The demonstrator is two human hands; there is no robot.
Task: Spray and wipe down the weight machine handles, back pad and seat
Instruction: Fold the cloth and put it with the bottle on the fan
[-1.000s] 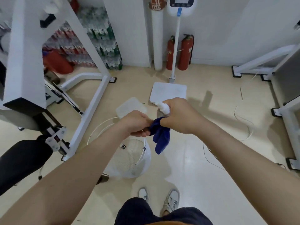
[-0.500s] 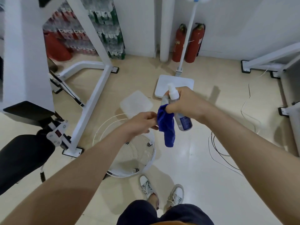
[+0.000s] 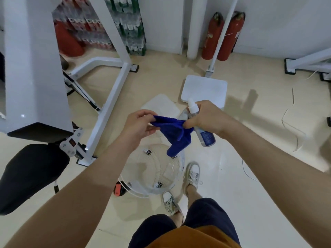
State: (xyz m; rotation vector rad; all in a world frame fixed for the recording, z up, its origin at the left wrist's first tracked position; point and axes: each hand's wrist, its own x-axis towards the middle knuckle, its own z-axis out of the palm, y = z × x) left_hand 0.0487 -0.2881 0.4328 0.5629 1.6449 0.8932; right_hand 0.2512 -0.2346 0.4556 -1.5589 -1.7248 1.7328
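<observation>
Above the floor fan guard (image 3: 143, 176), the left hand (image 3: 138, 126) pinches one corner of the blue cloth (image 3: 172, 133); the right hand (image 3: 206, 117) pinches another while gripping the spray bottle (image 3: 205, 136). The black seat pad (image 3: 30, 174) lies at eight o'clock.

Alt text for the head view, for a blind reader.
A person's left hand and right hand hold a blue cloth between them, the right hand also gripping a spray bottle. At left is a white weight machine with a black pad, untouched.
</observation>
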